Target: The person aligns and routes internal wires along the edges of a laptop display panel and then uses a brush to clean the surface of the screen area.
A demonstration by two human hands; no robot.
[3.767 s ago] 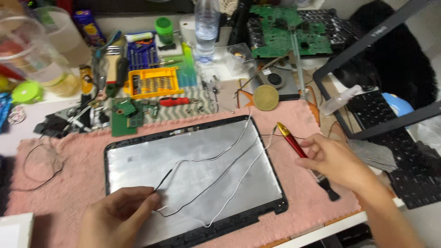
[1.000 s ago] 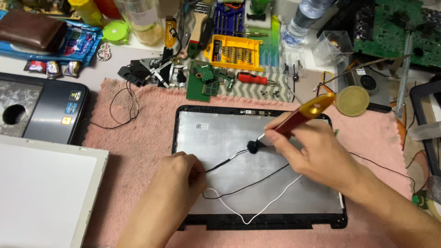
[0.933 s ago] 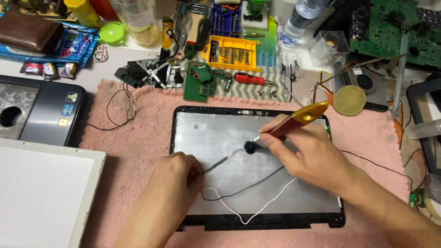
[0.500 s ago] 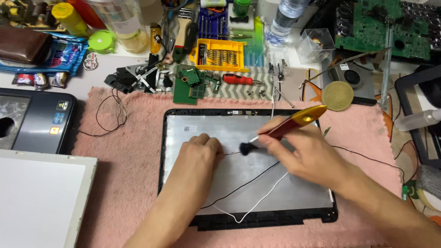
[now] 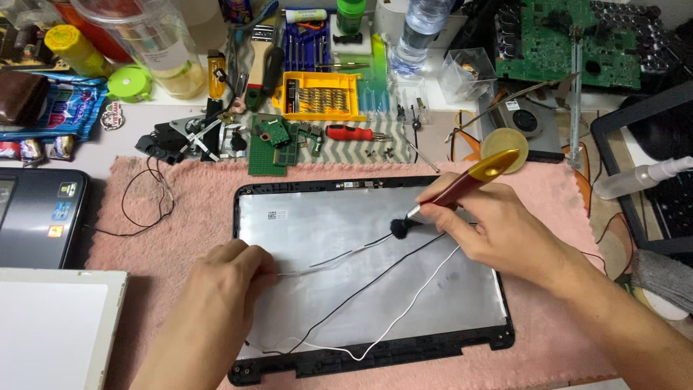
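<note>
A black-framed laptop lid shell (image 5: 317,217) with a silvery inner face lies on a pink fluffy mat (image 5: 180,209). Thin black and white cables (image 5: 404,303) run loose across the silvery face. My right hand (image 5: 498,235) grips a red and gold brush (image 5: 462,189), its black bristle tip touching the cable near the lid's middle. My left hand (image 5: 227,278) presses the end of a thin cable down on the lid's left part, fingers pinched on it.
Behind the mat lie a yellow screwdriver bit case (image 5: 314,94), a red screwdriver (image 5: 350,132), small green circuit boards (image 5: 271,141), a water bottle (image 5: 422,32) and a large green board (image 5: 570,43). A dark laptop base (image 5: 36,217) and a white panel (image 5: 50,325) sit at the left.
My right hand has brought the brush from the mat's right side onto the lid's middle. My left hand stays on the cable end. The view has shifted so the lid sits further right.
</note>
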